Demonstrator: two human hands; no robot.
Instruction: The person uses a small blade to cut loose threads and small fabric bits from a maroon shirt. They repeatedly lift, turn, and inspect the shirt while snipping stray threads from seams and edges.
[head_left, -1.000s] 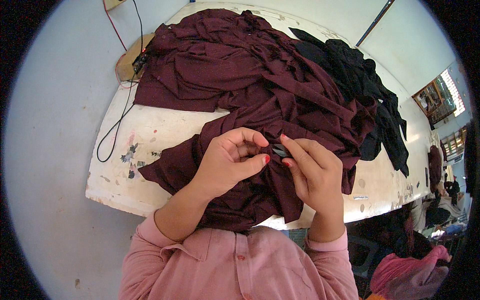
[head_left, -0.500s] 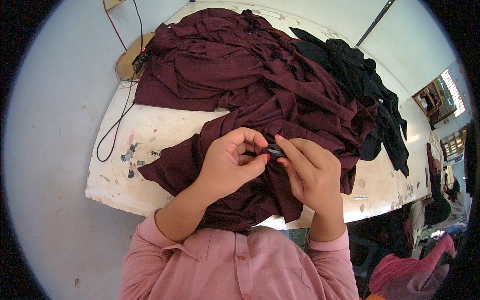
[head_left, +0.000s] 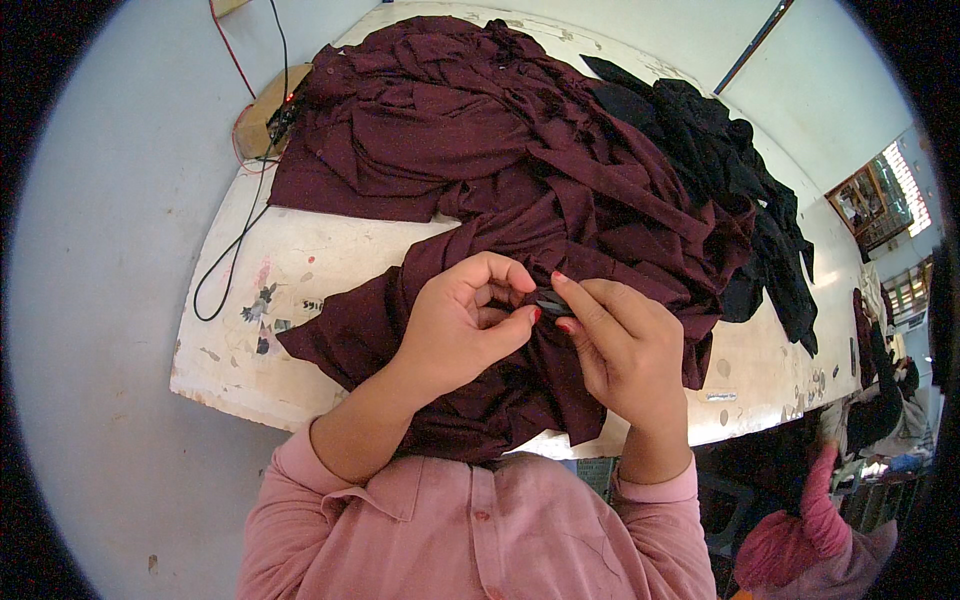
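Note:
My left hand (head_left: pixel 462 322) and my right hand (head_left: pixel 625 345) meet fingertip to fingertip over a heap of maroon garments (head_left: pixel 500 180). Between thumbs and forefingers they pinch a small dark piece (head_left: pixel 549 302) that sits on a fold of the maroon cloth; what it is stays too small to tell. Both hands have their fingers curled around it. The maroon cloth runs under both wrists and hangs over the near table edge toward my pink shirt.
A worn white table (head_left: pixel 270 330) carries the heap. Black garments (head_left: pixel 730 170) lie at the far right. A black cable (head_left: pixel 240 230) loops off the table's left side by a wooden board (head_left: pixel 262 115). A person in pink (head_left: pixel 810 540) sits at the lower right.
My hands have drawn slightly closer, and the fingertips have shifted on the small dark piece. The garment heap has not moved.

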